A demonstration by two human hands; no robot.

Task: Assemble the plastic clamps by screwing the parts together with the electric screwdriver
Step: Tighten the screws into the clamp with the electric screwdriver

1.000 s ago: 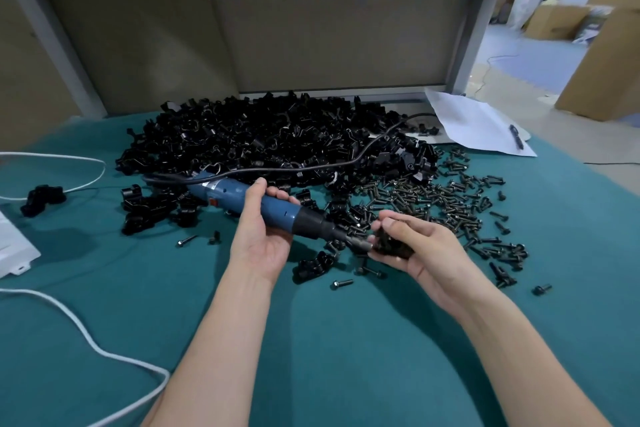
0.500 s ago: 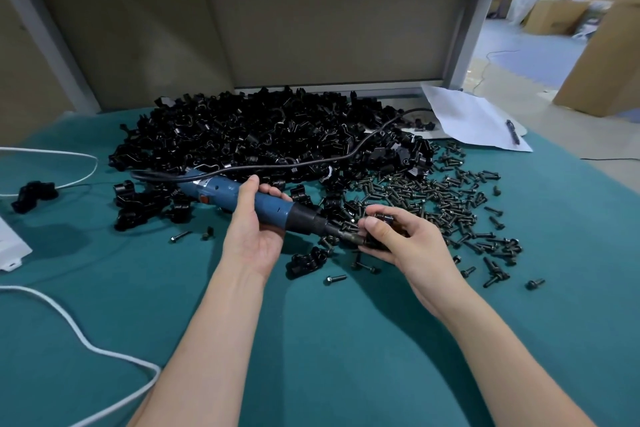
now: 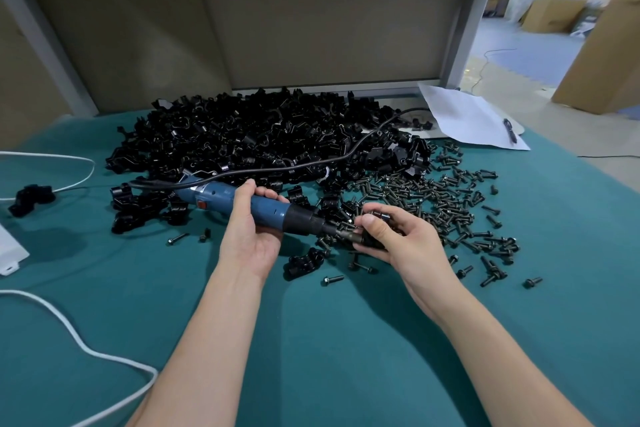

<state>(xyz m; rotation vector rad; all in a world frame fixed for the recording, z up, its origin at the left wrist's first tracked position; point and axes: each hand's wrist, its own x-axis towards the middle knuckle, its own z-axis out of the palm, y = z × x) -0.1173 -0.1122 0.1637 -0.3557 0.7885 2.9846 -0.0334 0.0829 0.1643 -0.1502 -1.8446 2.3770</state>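
Note:
My left hand [image 3: 251,234] grips the blue electric screwdriver [image 3: 273,210], which lies level with its black nose pointing right. The bit meets a small black plastic clamp [image 3: 372,241] that my right hand [image 3: 398,239] holds between thumb and fingers, just above the green table. The clamp is mostly hidden by my fingers. A big heap of black clamp parts [image 3: 263,139] lies behind my hands. Dark screws [image 3: 433,198] are scattered to the right of the heap.
The screwdriver's black cord [image 3: 311,161] runs over the heap to the back right. A clamp [image 3: 304,262] and loose screws lie below the tool. White cables [image 3: 83,343] cross the left side. A paper with a pen [image 3: 509,130] sits far right. A grey partition stands behind.
Both hands have stayed close together with the screwdriver bit at the clamp. My right thumb now sits over the clamp and my head has moved a little.

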